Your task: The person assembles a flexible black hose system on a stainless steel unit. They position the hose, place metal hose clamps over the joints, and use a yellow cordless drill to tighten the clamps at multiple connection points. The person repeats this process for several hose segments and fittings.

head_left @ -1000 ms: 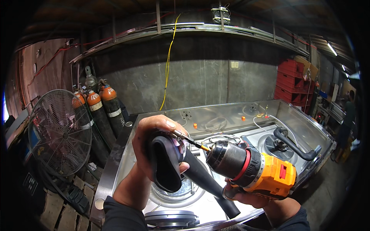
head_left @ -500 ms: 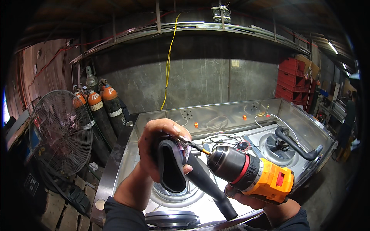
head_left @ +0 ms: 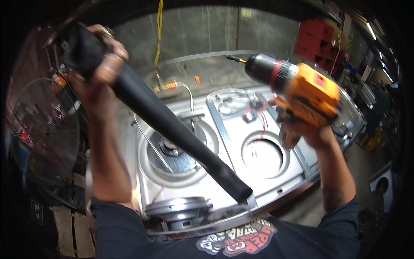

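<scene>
My left hand (head_left: pixel 108 71) is raised at the left, its fingers wrapped round the wide end of a long black rubber hose (head_left: pixel 157 114). The hose slants down to the right across an open stainless steel unit, and its narrow end hangs near the front edge. At the right, my right hand (head_left: pixel 308 131) grips a yellow and black cordless drill (head_left: pixel 312 93) by its handle. A driver bit (head_left: pixel 236 59) in the chuck points left, apart from the hose. Below the hose lies a round metal burner-like assembly (head_left: pixel 181 166). Both hands are a little blurred.
The steel panel (head_left: pixel 224 185) has a round opening right of the burner-like assembly, with coiled wires (head_left: pixel 235 101) behind it. A round grey metal part (head_left: pixel 179 207) sits at the front edge. A large fan (head_left: pixel 45 129) stands left; red crates (head_left: pixel 317 41) stand back right.
My left hand has risen to the left, swinging the hose into a long slant. The drill has lifted up and right, and its bit has come away from the hose end. My view has tipped down.
</scene>
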Demonstrator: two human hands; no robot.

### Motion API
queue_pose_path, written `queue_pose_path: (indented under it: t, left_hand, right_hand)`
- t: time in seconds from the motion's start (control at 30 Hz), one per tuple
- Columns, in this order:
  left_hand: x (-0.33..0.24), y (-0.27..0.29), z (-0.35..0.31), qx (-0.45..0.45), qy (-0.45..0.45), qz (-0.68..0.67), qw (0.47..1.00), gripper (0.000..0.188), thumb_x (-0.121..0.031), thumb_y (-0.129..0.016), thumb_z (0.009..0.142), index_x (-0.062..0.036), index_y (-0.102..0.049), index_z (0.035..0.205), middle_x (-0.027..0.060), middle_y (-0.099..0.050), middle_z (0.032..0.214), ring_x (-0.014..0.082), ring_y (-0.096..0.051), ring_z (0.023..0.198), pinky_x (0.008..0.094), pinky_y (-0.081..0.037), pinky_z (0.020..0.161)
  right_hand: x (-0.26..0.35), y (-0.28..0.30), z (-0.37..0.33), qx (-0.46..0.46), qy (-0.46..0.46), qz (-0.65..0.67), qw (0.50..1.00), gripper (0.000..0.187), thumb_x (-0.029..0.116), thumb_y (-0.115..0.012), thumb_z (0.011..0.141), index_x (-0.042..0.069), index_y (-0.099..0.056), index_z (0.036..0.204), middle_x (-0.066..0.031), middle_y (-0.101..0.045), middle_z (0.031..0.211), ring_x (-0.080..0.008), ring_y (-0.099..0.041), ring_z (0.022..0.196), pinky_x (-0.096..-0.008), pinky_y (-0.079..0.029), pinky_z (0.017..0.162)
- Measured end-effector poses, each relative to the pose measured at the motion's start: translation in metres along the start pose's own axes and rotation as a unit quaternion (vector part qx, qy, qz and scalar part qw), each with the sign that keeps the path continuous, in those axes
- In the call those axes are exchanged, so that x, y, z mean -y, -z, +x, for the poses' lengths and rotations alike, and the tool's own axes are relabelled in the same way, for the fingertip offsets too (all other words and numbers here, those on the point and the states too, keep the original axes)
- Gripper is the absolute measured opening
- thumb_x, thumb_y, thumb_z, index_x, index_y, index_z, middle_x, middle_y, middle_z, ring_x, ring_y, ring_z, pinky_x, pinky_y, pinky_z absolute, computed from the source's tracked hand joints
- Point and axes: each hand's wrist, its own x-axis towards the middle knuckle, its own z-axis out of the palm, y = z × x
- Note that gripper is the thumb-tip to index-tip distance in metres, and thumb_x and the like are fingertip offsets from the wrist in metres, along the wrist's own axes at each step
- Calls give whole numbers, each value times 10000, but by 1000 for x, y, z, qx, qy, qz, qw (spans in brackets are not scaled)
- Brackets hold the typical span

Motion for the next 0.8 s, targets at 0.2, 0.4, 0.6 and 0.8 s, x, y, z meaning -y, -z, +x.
queue_pose_path:
  t: [0.2,0.4,0.6,0.8]
  left_hand:
    - [45,16,-24,-24,81,-75,994,452,-21,-736,855,52,-572,1270,135,-620,1024,206,-650,876,370,-557,855]
    - [120,-26,-98,-205,329,-118,914,471,-189,-715,839,-25,-555,1250,120,-659,881,224,-675,842,356,-565,839]
    - [150,-43,-163,-164,359,-257,882,503,-199,-665,874,-70,-518,1337,87,-653,1018,228,-675,1033,468,-542,1053]
    - [185,-18,-194,-9,206,-42,978,475,-278,-619,938,6,-604,1319,179,-698,1194,322,-671,1139,473,-498,1114]
  right_hand:
    - [-78,43,12,119,-217,-456,855,285,150,-749,764,28,-715,1020,-155,-738,848,-322,-730,804,-405,-572,786]
    - [-175,22,0,419,-70,-591,686,610,224,-678,906,250,-573,1507,-97,-728,1276,-335,-717,1099,-474,-568,905]
    - [-270,-16,-42,553,147,-537,620,493,246,-534,1015,246,-509,1507,-84,-671,1192,-273,-690,1095,-442,-520,901]
    - [-309,-46,-41,584,71,-503,633,430,359,-581,983,266,-610,1402,-81,-676,1149,-302,-703,1034,-488,-552,822]
